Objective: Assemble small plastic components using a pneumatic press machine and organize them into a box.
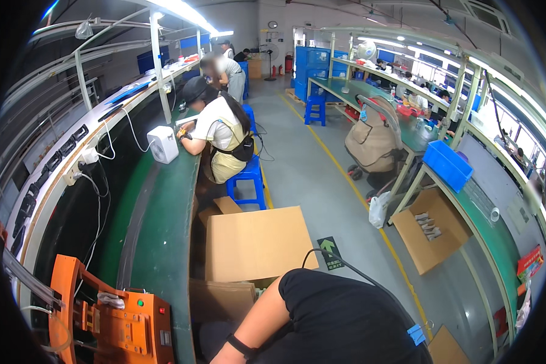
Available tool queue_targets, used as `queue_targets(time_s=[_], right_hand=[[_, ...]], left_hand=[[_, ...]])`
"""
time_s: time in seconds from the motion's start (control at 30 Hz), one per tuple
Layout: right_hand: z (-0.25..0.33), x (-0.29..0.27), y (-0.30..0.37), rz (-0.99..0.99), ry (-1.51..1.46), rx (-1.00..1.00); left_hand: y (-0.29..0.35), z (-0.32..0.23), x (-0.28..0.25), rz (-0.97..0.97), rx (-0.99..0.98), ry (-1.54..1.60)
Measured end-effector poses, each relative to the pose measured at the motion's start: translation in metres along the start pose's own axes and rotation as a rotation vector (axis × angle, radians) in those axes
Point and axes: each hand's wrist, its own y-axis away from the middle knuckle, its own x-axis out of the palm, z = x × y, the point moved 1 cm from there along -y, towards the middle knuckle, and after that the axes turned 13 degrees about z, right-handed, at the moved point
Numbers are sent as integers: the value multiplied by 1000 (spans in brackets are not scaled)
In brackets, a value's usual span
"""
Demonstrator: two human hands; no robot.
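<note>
Neither of my hands shows. An arm in a black short sleeve (340,315), probably my right one, comes in at the lower edge. Its bare forearm, with a black wristband (241,346), runs down and left out of the picture, so what the hand holds is hidden. An orange bench machine (124,324) with a green and a red button stands on the green-topped bench (164,242) at the lower left. Beside the forearm is a large cardboard box (258,242), and below it an open carton (224,303).
A seated co-worker (224,127) leans over the bench near a white box-shaped fan (162,144). Blue stools (249,182) stand along the aisle. To the right are a beige stroller (373,139), a blue bin (448,165) and an open carton (434,230). A black cable (370,276) crosses my sleeve.
</note>
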Motion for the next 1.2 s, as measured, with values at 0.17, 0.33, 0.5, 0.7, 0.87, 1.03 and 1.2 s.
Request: queue_targets(time_s=[0.17, 0.33, 0.5, 0.7, 0.87, 1.03, 1.2], right_hand=[[-22, 22, -13, -132, 69, -339], [-26, 11, -5, 116, -60, -72], [-53, 29, -28, 235, -165, -86], [-93, 70, -74, 482, -290, -81], [-112, 100, -120, 351, -302, -136], [-103, 134, -167, 330, -303, -275], [-91, 163, -195, 392, -153, -383]], left_hand=[[11, -54, 34, -42, 90, -183], [36, -27, 23, -342, 188, -186], [151, 33, 41, -875, -187, -557], [174, 147, 99, -754, -392, -275], [166, 174, 81, -860, -309, -139], [218, 229, 103, -1107, -350, 297], [210, 183, 142, -1146, -252, 255]])
